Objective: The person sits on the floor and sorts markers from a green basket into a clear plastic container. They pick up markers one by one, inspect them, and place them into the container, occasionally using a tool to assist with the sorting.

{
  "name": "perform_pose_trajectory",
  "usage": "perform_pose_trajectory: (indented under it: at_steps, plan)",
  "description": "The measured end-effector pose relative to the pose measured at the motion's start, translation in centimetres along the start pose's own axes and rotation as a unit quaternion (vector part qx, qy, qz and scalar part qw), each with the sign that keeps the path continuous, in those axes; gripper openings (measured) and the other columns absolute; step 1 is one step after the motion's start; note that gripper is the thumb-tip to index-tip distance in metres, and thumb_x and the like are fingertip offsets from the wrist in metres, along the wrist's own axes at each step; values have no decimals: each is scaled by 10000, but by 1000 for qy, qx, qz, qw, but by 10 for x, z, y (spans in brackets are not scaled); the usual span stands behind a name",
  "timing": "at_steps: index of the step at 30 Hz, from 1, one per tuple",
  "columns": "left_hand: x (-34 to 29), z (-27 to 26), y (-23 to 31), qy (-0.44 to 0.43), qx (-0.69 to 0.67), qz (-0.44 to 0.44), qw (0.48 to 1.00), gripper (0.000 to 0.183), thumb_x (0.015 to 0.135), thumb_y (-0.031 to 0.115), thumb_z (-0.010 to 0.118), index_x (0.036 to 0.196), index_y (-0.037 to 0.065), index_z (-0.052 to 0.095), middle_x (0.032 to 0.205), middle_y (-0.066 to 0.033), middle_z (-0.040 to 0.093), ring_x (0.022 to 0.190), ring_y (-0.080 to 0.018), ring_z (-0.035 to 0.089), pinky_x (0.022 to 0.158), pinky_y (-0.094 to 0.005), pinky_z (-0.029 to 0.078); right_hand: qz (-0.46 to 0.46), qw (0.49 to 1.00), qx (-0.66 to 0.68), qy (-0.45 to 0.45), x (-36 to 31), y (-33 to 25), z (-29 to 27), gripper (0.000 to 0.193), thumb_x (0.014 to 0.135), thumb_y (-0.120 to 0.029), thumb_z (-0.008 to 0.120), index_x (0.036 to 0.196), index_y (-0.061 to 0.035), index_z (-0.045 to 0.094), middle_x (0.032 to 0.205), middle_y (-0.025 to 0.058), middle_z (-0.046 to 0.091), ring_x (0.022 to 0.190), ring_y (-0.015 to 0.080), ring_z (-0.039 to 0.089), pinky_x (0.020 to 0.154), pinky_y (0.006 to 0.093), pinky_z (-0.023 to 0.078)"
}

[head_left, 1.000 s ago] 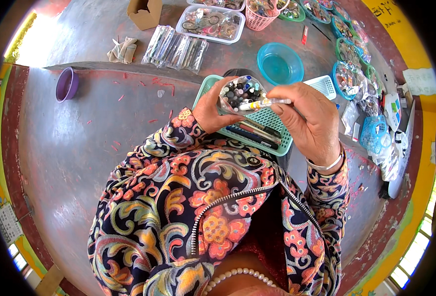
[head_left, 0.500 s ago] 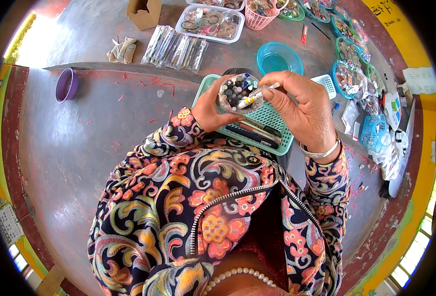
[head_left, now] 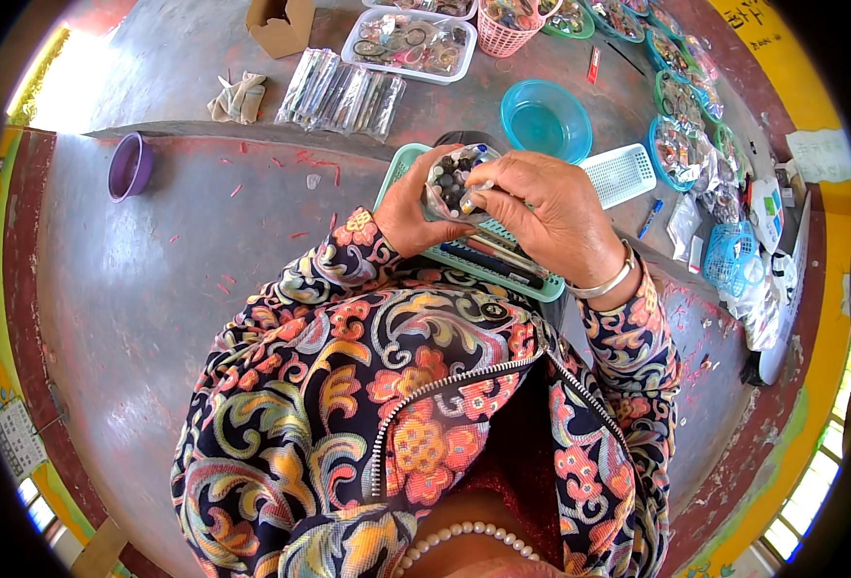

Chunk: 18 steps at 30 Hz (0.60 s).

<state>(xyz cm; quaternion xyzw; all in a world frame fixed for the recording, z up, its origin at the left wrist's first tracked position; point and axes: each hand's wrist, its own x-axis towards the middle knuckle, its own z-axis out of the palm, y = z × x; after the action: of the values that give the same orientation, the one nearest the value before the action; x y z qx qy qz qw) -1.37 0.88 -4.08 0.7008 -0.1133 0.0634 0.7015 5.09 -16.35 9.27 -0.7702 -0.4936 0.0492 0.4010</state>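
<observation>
My left hand (head_left: 409, 206) is wrapped round a clear plastic bag (head_left: 434, 201) packed with upright pens, their dark and pale ends facing up. My right hand (head_left: 565, 217), with a silver bangle at the wrist, pinches a white and yellow pen (head_left: 468, 201) at the bag's mouth; the fingers hide most of it. Below both hands is a green perforated plastic basket (head_left: 397, 166). Several dark and light pens (head_left: 503, 262) lie in it.
On the raised ledge ahead are bagged pens (head_left: 341, 96), a cloth glove (head_left: 238, 98), a cardboard box (head_left: 281, 27), a blue basin (head_left: 545, 120) and a white basket (head_left: 619, 176). A purple bowl (head_left: 132, 168) stands at left. Baskets of packaged goods (head_left: 676, 144) line the right.
My right hand has moved left and lowered the white and yellow pen toward the bag's mouth. More of the white basket now shows. My left hand stays where it was.
</observation>
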Motion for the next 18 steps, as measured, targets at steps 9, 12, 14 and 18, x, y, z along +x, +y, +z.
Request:
perform_pose_trajectory:
  at_steps: [9, 12, 14, 18]
  plan:
    - [1, -2, 2, 17, 18, 1, 1000, 885, 686, 128, 839, 1391, 29, 312, 1222, -140, 540, 1141, -200, 542, 962, -336, 444, -37, 995, -83, 41, -11, 13, 17, 203, 734, -90, 706, 930, -66, 658, 822, 76, 608, 778, 288, 580, 667, 373, 470]
    - [-1, -2, -5, 22, -42, 1, 999, 878, 689, 120, 839, 1384, 12, 314, 1239, -135, 526, 1149, -195, 531, 972, -333, 436, 2, 995, -39, 92, -15, 1, 13, 254, 717, -57, 716, 961, -69, 649, 873, 81, 619, 816, 281, 587, 695, 362, 480]
    - [0, -1, -4, 23, -30, 8, 999, 880, 688, 115, 839, 1384, 7, 312, 1246, -133, 519, 1153, -193, 526, 978, -332, 432, -32, 993, -64, 96, -19, 4, 12, 273, 710, -39, 718, 971, -72, 644, 903, 80, 623, 832, 278, 590, 708, 359, 484]
    - [0, -1, -2, 17, -14, 13, 1000, 882, 685, 103, 839, 1385, 8, 311, 1246, -132, 517, 1154, -190, 522, 981, -333, 430, -78, 988, -90, 103, -23, 9, 17, 286, 710, -23, 717, 980, -79, 644, 933, 74, 626, 840, 286, 593, 707, 363, 486]
